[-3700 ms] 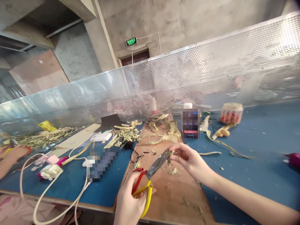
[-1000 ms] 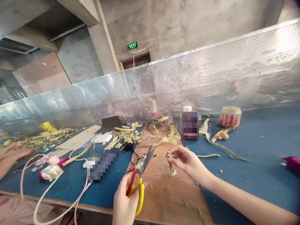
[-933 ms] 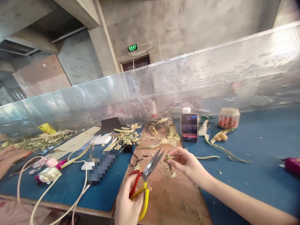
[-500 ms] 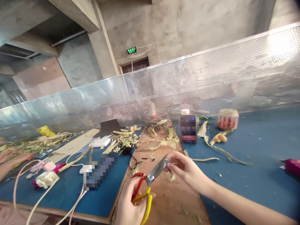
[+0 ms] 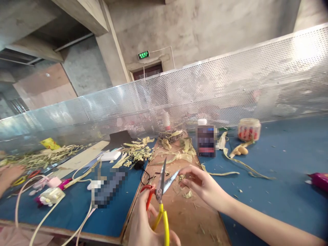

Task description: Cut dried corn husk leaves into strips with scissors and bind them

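Observation:
My left hand [image 5: 143, 218] is wrapped round scissors [image 5: 160, 195] with one red and one yellow handle. Their blades are spread apart and point away over the brown board [image 5: 174, 212]. My right hand [image 5: 198, 179] is closed in a pinch near one blade tip. Between its fingertips is a small, knobbly, pale-green plant piece [image 5: 181, 177], partly hidden by the fingers. A pile of similar small pieces [image 5: 142, 152] lies beyond, beside dry leaf strips [image 5: 183, 156].
A white-capped bottle [image 5: 202, 122] and a clear jar [image 5: 249, 130] stand at the back right. Cables and a blurred-out dark device [image 5: 110, 189] lie left. A perforated metal screen [image 5: 205, 92] runs behind. Another person's hand [image 5: 11, 176] is at far left, beside a second pair of scissors [image 5: 33, 173].
The scissors' blades have opened and swung to point more upward. My right hand's fingertips are now apart from the blades, showing the plant piece. The other person's hand has moved off their scissors.

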Demonstrator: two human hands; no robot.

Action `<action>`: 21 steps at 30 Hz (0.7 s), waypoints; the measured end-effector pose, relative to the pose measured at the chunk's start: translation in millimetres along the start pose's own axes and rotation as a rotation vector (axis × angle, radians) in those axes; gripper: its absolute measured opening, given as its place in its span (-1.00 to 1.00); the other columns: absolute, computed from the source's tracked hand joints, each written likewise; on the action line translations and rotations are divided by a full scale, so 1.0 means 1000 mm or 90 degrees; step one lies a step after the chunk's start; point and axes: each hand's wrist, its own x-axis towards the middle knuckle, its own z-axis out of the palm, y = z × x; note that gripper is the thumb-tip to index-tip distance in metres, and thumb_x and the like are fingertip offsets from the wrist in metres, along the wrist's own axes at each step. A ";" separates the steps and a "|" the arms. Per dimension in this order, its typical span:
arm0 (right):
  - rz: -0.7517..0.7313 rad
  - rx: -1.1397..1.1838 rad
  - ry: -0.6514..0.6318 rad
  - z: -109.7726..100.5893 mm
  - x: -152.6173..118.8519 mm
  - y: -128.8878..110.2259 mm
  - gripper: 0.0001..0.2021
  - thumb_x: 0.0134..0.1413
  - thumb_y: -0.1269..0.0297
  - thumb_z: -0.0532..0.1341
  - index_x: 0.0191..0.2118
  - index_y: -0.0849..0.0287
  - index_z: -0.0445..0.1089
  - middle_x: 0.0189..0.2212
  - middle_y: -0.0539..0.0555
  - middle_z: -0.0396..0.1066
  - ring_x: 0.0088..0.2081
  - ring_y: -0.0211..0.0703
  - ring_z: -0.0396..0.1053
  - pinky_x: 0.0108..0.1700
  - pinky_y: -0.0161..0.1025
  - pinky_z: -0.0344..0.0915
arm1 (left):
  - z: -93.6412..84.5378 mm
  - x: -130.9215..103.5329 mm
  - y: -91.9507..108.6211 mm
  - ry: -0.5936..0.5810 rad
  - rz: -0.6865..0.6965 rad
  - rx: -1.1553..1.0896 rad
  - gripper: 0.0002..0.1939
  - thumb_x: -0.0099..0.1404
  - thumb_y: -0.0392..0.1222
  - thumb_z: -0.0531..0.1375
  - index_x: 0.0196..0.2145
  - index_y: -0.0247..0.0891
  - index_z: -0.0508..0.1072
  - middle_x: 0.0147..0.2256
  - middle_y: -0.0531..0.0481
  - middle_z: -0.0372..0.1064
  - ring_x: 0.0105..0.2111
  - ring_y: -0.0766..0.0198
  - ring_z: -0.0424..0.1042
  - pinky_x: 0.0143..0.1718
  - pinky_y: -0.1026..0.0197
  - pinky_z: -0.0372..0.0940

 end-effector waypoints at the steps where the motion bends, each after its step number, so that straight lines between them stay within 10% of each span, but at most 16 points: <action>1: -0.002 -0.001 0.000 0.000 0.000 0.000 -0.82 0.16 0.16 0.12 -0.17 0.11 0.26 -0.39 0.00 0.41 -0.31 -0.20 0.39 -0.22 -0.21 0.31 | 0.000 -0.001 0.001 -0.018 0.004 0.024 -0.11 -0.35 -0.20 0.30 0.05 -0.20 0.23 -0.37 -0.02 0.37 -0.53 0.24 0.33 -0.58 0.24 0.29; 10: -0.075 0.011 0.019 -0.001 0.001 -0.004 -0.88 0.14 0.27 0.11 -0.18 0.08 0.29 -0.23 0.06 0.38 -0.19 -0.18 0.38 -0.12 -0.18 0.34 | 0.001 -0.001 0.001 -0.144 0.015 0.133 -0.21 -0.29 -0.22 0.21 0.02 -0.17 0.28 -0.71 0.20 0.12 -0.77 0.31 0.09 -0.75 0.28 -0.03; 21: -0.066 0.038 0.019 0.000 -0.001 -0.001 -0.91 0.12 0.26 0.13 -0.23 0.08 0.26 -0.21 0.06 0.38 -0.19 -0.19 0.39 -0.13 -0.17 0.36 | 0.003 0.000 -0.008 -0.156 0.015 0.087 -0.49 -0.04 -0.01 0.26 -0.12 -0.19 0.31 -0.68 0.17 0.20 -0.71 0.29 0.15 -0.67 0.29 0.06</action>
